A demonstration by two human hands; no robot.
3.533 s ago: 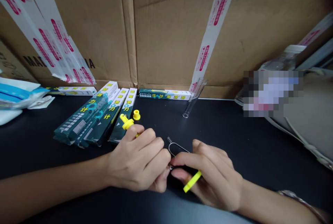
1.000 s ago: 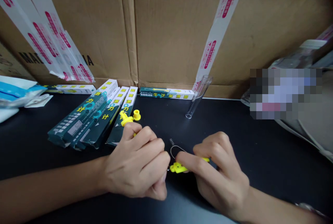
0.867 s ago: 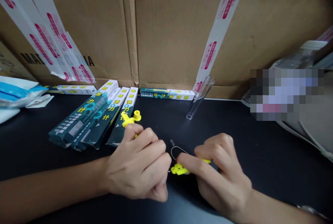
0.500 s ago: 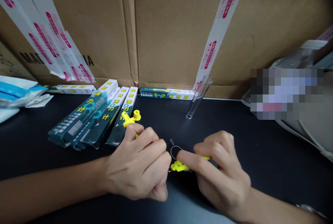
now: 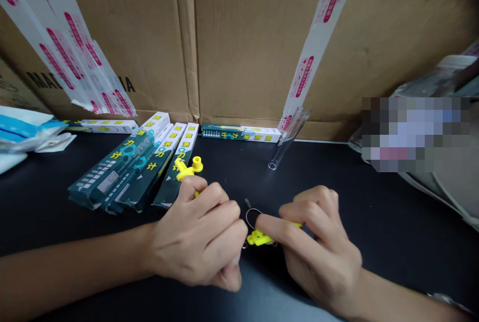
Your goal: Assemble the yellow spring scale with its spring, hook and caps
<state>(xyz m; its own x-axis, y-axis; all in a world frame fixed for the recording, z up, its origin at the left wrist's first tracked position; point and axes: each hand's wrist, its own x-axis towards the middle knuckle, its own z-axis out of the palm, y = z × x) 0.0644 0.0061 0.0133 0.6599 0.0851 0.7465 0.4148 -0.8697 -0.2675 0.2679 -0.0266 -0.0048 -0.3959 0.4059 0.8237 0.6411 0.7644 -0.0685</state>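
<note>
My left hand (image 5: pixel 202 237) is closed around a yellow plastic piece (image 5: pixel 186 168), whose forked end with a round knob sticks out above the thumb side. Close by on the right, my right hand (image 5: pixel 318 247) pinches a second yellow plastic part (image 5: pixel 259 237) between its fingers. A thin wire loop (image 5: pixel 252 217) curves beside that part, and a small coil spring (image 5: pixel 247 203) shows just above the loop. A tiny metal ring (image 5: pixel 244 245) lies between the two hands. My fingers hide most of both yellow pieces.
A clear plastic tube (image 5: pixel 288 140) leans at the back against the cardboard box (image 5: pixel 239 52). Several dark green and white cartons (image 5: pixel 116 162) lie at the left, one more carton (image 5: pixel 241 133) behind. Plastic packaging (image 5: pixel 30 130) is far left; a bottle (image 5: pixel 422 82) and a pale bag stand right.
Both hands keep nearly the same pose and hold. The whole view has shifted very slightly; nothing has been let go.
</note>
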